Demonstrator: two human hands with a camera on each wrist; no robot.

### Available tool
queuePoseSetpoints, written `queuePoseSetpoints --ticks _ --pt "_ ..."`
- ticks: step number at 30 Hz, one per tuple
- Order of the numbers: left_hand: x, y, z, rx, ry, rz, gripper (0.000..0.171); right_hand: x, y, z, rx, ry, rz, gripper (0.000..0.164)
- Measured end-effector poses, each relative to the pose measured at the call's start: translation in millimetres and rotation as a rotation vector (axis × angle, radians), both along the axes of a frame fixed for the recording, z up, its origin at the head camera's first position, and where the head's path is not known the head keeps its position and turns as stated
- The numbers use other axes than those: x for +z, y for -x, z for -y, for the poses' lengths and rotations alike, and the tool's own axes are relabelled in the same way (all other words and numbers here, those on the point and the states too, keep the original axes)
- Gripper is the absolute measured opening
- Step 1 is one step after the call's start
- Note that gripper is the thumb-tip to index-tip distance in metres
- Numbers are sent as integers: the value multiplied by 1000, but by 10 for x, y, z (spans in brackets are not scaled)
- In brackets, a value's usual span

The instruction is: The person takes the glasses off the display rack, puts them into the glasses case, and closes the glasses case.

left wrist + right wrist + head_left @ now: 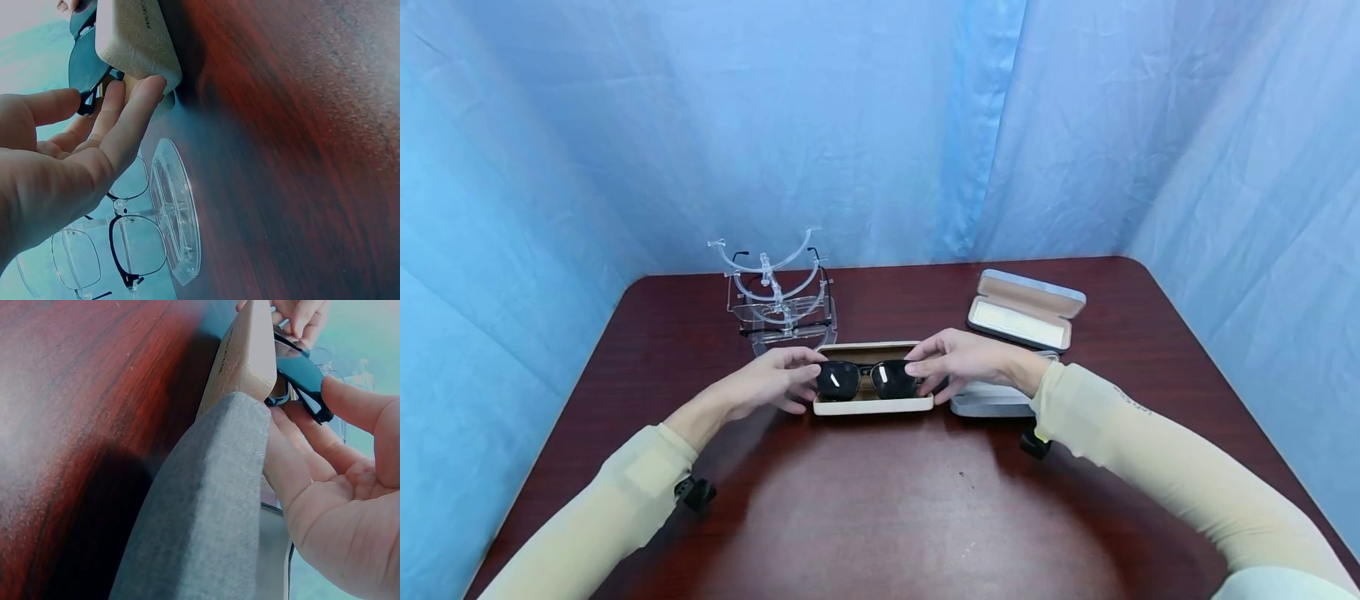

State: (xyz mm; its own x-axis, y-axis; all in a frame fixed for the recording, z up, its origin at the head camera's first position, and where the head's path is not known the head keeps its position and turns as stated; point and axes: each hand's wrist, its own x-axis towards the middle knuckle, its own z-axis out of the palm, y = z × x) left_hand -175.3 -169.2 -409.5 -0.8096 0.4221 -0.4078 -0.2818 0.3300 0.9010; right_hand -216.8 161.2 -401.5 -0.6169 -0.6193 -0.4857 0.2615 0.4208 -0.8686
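Note:
Dark-lensed sunglasses (pixel 892 380) face the head camera just over an open cream glasses case (pixel 874 407). At one end of the frame, my left hand (pixel 772 380) pinches the corner near the hinge between thumb and fingers; its lower fingers are right at the case's end. My right hand (pixel 967 362) pinches the opposite corner, thumb on the front and fingers behind. Both wrist views show the sunglasses (pixel 87 62) at the cream case's rim. Close under the right hand lies a grey open case (pixel 992 408), partly hidden by that hand and wrist.
A clear acrylic display stand (pixel 767 275) holding several pairs of glasses is behind the left hand. Another open case (pixel 1022 312), with a pale lining, stands at the back right. Blue curtains (pixel 880 125) hang around the dark red wooden table (pixel 880 517).

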Motion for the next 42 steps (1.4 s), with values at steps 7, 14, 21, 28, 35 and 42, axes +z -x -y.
queuePoseSetpoints --ticks 7,14,21,28,35,42 --pt "10 -26 45 -22 45 3 38 -2 12 -22 63 -21 -23 47" --pt "64 -29 74 -64 74 -34 39 25 25 -69 123 -35 -75 46" --pt "48 -21 79 -95 108 -35 40 5 22 -76 172 -51 -159 43" --pt "-35 -53 100 -139 108 -37 40 -14 -29 -22 276 -80 -252 40" --pt "-127 -118 98 -158 111 -59 38 -31 -103 17 370 -131 -370 38" --pt "-170 -216 46 -76 94 -48 35 0 -204 43 475 -276 -704 33"
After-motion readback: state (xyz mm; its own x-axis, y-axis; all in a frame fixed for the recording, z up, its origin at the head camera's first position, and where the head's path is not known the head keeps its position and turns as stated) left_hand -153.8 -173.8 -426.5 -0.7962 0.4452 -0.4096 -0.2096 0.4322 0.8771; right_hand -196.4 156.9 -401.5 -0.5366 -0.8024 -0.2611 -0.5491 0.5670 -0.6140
